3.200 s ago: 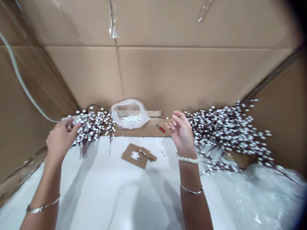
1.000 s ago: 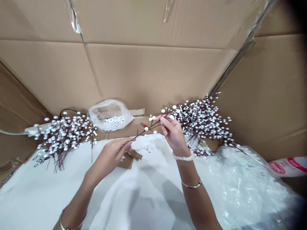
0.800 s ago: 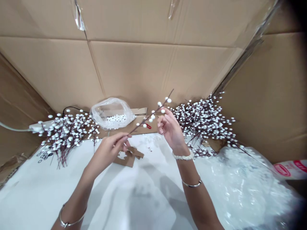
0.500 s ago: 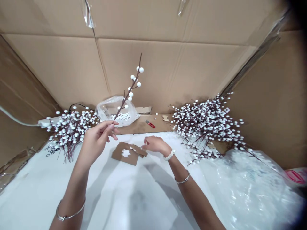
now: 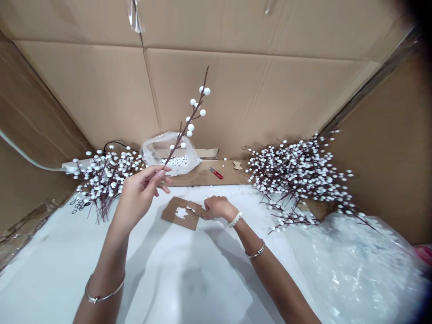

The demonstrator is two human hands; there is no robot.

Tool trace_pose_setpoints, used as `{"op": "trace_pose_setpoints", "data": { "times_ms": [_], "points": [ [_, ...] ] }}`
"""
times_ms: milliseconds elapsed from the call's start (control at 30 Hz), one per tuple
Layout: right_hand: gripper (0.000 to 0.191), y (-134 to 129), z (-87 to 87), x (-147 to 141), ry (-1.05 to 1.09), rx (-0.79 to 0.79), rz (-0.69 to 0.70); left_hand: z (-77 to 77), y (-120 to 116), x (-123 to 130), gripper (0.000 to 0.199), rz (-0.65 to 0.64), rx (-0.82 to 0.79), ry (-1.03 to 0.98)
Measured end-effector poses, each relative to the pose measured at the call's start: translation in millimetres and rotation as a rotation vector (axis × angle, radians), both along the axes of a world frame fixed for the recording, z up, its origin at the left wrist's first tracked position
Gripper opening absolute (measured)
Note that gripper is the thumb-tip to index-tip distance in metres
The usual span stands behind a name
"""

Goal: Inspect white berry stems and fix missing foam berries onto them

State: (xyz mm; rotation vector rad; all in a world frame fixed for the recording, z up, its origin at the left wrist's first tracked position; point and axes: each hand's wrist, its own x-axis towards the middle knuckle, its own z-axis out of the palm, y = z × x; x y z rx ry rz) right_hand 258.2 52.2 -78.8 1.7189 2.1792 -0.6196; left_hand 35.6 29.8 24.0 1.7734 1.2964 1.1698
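A brown artificial berry branch (image 5: 184,130) with white berries stands tilted up to the right, its lower stem pinched between the thumb and fingers of my left hand (image 5: 143,189). Some of its side twigs carry no berry at the tip. Low over the table, my right hand (image 5: 219,208) has its fingers closed at the right end of a small cardboard strip (image 5: 196,208); the fingertips are partly hidden. That strip lies across the edge of a flat cardboard piece (image 5: 172,215), which has a patch of white paste (image 5: 181,212) on it.
Behind are a clear plastic bag (image 5: 193,163) of loose white berries and red-handled thread snips (image 5: 216,173). Berry branches are heaped at left (image 5: 106,180) and right (image 5: 297,175). Clear plastic sheeting (image 5: 357,270) covers the right front. Small black rings (image 5: 79,206) lie at left.
My right hand has come down onto the end of the cardboard strip and closed there. The left hand still holds the branch much as before. The whole view has shifted slightly.
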Motion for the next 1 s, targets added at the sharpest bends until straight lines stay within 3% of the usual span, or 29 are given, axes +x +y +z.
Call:
{"op": "trace_pose_setpoints", "data": {
  "times_ms": [267,500,800,1000],
  "points": [
    [0.029,2,2.6,8,0.095,-0.04,0.022,-2.5,2,-1,0.031,-0.004,-0.018,-0.005],
    [0.023,13,-8.9,19,0.238,-0.122,0.0,-2.6,2,0,0.032,-0.008,-0.023,0.007],
    [0.024,26,-29.5,38,0.637,-0.376,0.011,-2.2,3,-1,0.032,-0.008,-0.032,0.006],
    [0.038,26,-19.2,50,0.919,-0.375,-0.009,-2.9,5,-3,0.033,-0.005,-0.028,-0.012]
  ]
}}
